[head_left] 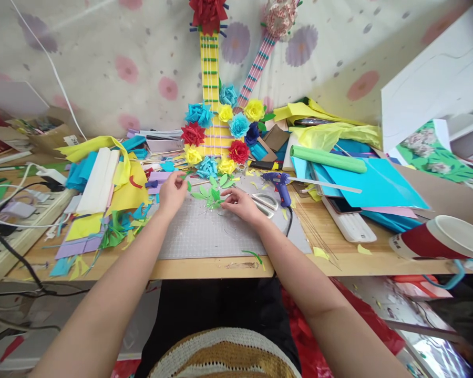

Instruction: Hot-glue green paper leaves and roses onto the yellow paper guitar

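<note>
Several green paper leaves (212, 195) on thin stems lie in a small pile on the grey cutting mat (189, 231). My right hand (241, 205) is at the right side of this pile, its thumb and fingertips closed on a leaf there. Left of the pile, my left hand (172, 194) hovers over the mat with its fingers curled into a pinch. A bit of green shows beside those fingertips, but what they hold is hard to make out. Scissors (266, 203) and a blue hot glue gun (279, 186) lie just right of my right hand.
Behind the mat stands a yellow paper guitar (211, 68) decorated with paper flowers, a pink one (257, 68) leaning beside it. Coloured paper scraps (118, 226) and a power strip (23, 226) are on the left. Blue sheets (382, 186) and a paper cup (421, 239) sit right.
</note>
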